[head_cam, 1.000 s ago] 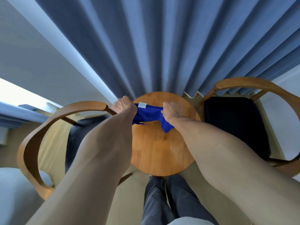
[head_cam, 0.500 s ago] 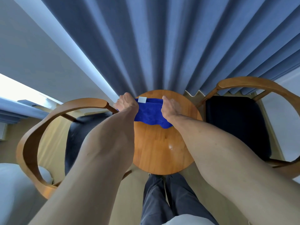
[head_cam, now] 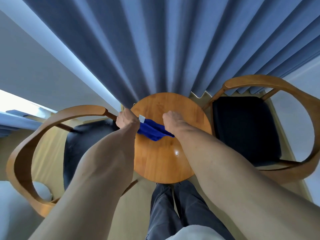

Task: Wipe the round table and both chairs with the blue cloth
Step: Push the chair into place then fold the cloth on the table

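Note:
A small round wooden table (head_cam: 161, 158) stands straight ahead of me. Over its left half the blue cloth (head_cam: 152, 130), with a white tag at one corner, is stretched between my hands. My left hand (head_cam: 127, 120) pinches the tagged corner near the table's left rim. My right hand (head_cam: 173, 119) grips the cloth's other end over the table's middle. A wooden chair with a dark seat (head_cam: 81, 144) stands left of the table, and a matching chair (head_cam: 242, 129) stands to its right.
Blue pleated curtains (head_cam: 164, 49) hang right behind the table. My legs in dark trousers (head_cam: 173, 208) stand at the table's near edge. A pale rounded object (head_cam: 41, 191) lies on the floor under the left chair's curved backrest.
Both hands have drawn back from the far rim toward the table's middle, carrying the cloth. The cloth now hangs folded and narrower between them.

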A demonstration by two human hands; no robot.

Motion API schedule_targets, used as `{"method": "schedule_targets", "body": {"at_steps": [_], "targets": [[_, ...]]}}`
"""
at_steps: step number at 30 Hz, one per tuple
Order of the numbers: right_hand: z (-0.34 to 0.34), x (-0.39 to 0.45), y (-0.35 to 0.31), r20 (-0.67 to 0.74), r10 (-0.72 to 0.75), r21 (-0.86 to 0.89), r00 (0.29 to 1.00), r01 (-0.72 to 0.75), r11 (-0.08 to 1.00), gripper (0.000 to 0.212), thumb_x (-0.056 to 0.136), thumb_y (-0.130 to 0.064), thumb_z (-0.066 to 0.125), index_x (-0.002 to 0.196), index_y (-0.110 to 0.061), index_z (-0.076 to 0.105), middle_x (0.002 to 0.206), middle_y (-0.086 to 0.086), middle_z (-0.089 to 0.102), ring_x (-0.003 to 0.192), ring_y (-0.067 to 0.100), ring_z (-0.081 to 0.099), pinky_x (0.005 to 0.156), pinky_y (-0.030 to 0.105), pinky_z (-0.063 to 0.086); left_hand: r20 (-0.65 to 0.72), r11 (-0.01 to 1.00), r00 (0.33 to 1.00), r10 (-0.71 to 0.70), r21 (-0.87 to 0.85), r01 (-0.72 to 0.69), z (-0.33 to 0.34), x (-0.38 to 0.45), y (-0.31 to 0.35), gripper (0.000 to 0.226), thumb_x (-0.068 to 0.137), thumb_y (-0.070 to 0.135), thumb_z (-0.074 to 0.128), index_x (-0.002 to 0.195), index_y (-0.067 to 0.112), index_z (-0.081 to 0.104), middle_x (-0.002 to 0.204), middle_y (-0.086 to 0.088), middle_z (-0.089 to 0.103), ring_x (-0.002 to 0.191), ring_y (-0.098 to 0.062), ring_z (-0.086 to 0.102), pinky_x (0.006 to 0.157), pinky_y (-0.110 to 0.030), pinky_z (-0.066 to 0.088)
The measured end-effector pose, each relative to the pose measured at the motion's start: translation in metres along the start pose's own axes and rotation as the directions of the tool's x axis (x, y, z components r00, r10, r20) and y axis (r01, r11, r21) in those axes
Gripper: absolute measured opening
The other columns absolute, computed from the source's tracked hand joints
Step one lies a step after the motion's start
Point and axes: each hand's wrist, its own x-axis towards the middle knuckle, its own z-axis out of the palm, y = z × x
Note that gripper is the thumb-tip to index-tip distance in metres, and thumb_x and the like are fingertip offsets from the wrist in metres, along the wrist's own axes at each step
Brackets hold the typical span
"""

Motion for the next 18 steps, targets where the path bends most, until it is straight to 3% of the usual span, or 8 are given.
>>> {"method": "schedule_targets", "body": {"at_steps": [2, 4, 7, 9, 11, 12, 15, 18], "targets": [[0.01, 0.001, -0.004, 0.007, 0.055, 0.049, 0.998, -0.056, 0.997, 0.021, 0.09, -0.007, 0.059, 0.11, -0.015, 0.062, 0.108, 0.003, 0.063, 0.093, 0.022, 0.057, 0.075, 0.034, 0.042, 0.025, 1.0, 1.0, 0.006, 0.026, -0.007, 0.008, -0.004, -0.002, 0.019, 0.093, 0.001, 0.05, 0.104, 0.009, 0.062, 0.101, -0.012, 0.064, 0.091, -0.029, 0.061, 0.072, -0.036, 0.046], [0.026, 0.004, -0.008, 0.071, 0.1, 0.093, 0.992, -0.106, 0.99, 0.038, 0.087, -0.014, 0.066, 0.122, -0.017, 0.054, 0.119, 0.006, 0.059, 0.112, 0.027, 0.055, 0.084, 0.039, 0.042, 0.054, 0.998, 0.998, 0.038, 0.054, -0.041, 0.01, -0.004, -0.002, 0.018, 0.095, 0.003, 0.047, 0.098, 0.012, 0.063, 0.099, -0.01, 0.063, 0.095, -0.029, 0.062, 0.073, -0.036, 0.045], [0.047, 0.009, -0.013, 0.119, 0.104, 0.096, 0.987, -0.116, 0.989, 0.061, 0.083, -0.015, 0.072, 0.136, -0.019, 0.042, 0.127, 0.01, 0.054, 0.122, 0.029, 0.05, 0.091, 0.042, 0.042, 0.212, 0.989, 0.968, 0.137, 0.017, -0.144, 0.003, 0.009, 0.0, 0.026, 0.096, 0.009, 0.041, 0.103, 0.01, 0.066, 0.109, -0.009, 0.066, 0.093, -0.027, 0.059, 0.076, -0.035, 0.045], [0.054, 0.011, -0.017, 0.119, 0.088, 0.119, 0.989, -0.103, 0.988, 0.075, 0.085, -0.012, 0.07, 0.147, -0.021, 0.029, 0.131, 0.011, 0.05, 0.124, 0.03, 0.048, 0.094, 0.043, 0.043, 0.456, 0.983, 0.871, 0.181, -0.066, -0.169, -0.006, 0.012, 0.004, 0.046, 0.096, 0.0, 0.035, 0.129, 0.018, 0.062, 0.131, -0.006, 0.059, 0.111, -0.028, 0.057, 0.09, -0.034, 0.047], [0.055, 0.013, -0.019, 0.101, 0.077, 0.123, 0.992, -0.089, 0.988, 0.086, 0.087, -0.011, 0.068, 0.154, -0.023, 0.016, 0.133, 0.014, 0.048, 0.123, 0.031, 0.048, 0.094, 0.042, 0.044, 0.604, 0.984, 0.781, 0.158, -0.026, -0.178, -0.014, 0.013, 0.007, 0.059, 0.092, -0.009, 0.035, 0.14, 0.022, 0.052, 0.129, -0.007, 0.055, 0.113, -0.031, 0.056, 0.097, -0.037, 0.049], [0.053, 0.013, -0.019, 0.09, 0.075, 0.127, 0.993, -0.087, 0.988, 0.088, 0.088, -0.011, 0.067, 0.155, -0.024, 0.012, 0.132, 0.015, 0.048, 0.122, 0.031, 0.048, 0.094, 0.043, 0.045, 0.636, 0.985, 0.757, 0.146, -0.02, -0.173, -0.014, 0.016, 0.008, 0.052, 0.092, -0.008, 0.038, 0.135, 0.016, 0.055, 0.12, -0.009, 0.056, 0.106, -0.031, 0.057, 0.097, -0.041, 0.049], [0.047, 0.019, -0.016, 0.086, 0.069, 0.125, 0.994, -0.08, 0.989, 0.084, 0.091, -0.012, 0.064, 0.155, -0.028, 0.011, 0.129, 0.015, 0.049, 0.119, 0.031, 0.05, 0.091, 0.042, 0.046, 0.659, 0.989, 0.739, 0.137, -0.056, -0.134, -0.016, 0.014, 0.011, 0.012, 0.084, -0.005, 0.041, 0.085, 0.004, 0.049, 0.09, -0.014, 0.047, 0.082, -0.028, 0.044, 0.081, -0.04, 0.045], [0.045, 0.022, -0.014, 0.134, 0.053, 0.099, 0.99, -0.067, 0.993, 0.075, 0.091, -0.01, 0.062, 0.151, -0.03, 0.023, 0.129, 0.012, 0.049, 0.12, 0.03, 0.051, 0.092, 0.041, 0.047, 0.693, 0.984, 0.7, 0.173, -0.093, -0.15, -0.016, 0.009, 0.02, 0.02, 0.076, -0.005, 0.041, 0.068, 0.011, 0.032, 0.073, -0.01, 0.037, 0.068, -0.024, 0.033, 0.069, -0.033, 0.033]]}}
